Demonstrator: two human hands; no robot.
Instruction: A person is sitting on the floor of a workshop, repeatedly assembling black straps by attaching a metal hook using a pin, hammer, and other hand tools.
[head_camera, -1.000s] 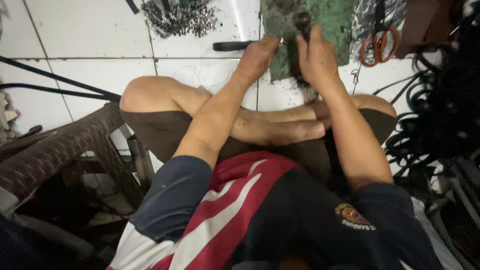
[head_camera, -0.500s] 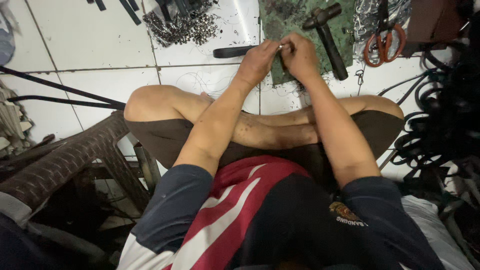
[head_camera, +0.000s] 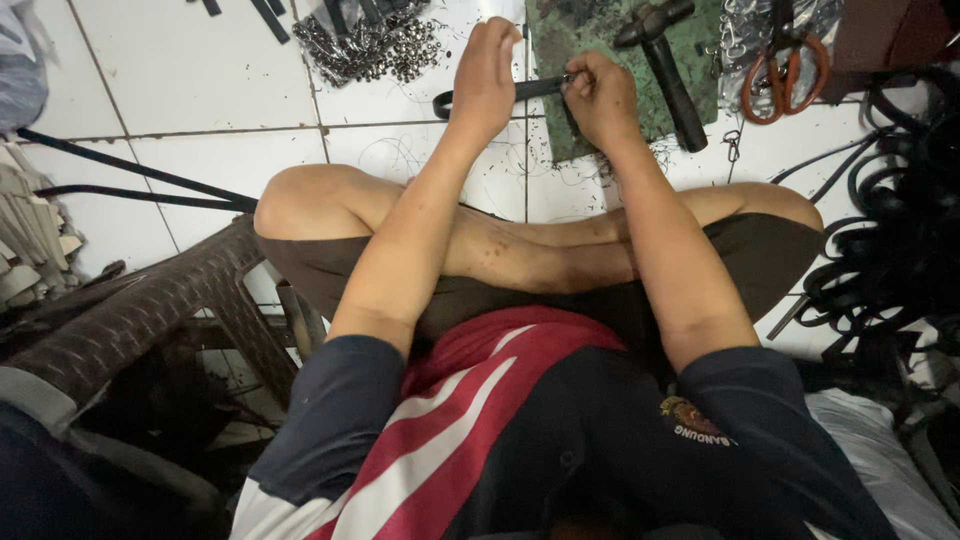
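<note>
I sit cross-legged on a white tile floor. My left hand (head_camera: 487, 72) and my right hand (head_camera: 600, 95) both grip a narrow black strap (head_camera: 540, 87) held level between them, just above the floor. The strap's looped end (head_camera: 445, 101) sticks out to the left of my left hand. My right hand pinches the strap's other end over the near edge of a worn green mat (head_camera: 590, 35). A dark hammer (head_camera: 665, 55) lies on that mat, just right of my right hand and not touched.
Orange-handled scissors (head_camera: 786, 68) lie at the top right. A pile of small metal rings (head_camera: 372, 50) sits at the top left of my hands. Coiled black straps (head_camera: 900, 230) crowd the right side. A brown woven plastic stool (head_camera: 130, 320) stands at my left.
My hands have come off the dark tool on the green mat, and the hammer now lies there alone. Both hands have taken up the black strap and drawn slightly apart.
</note>
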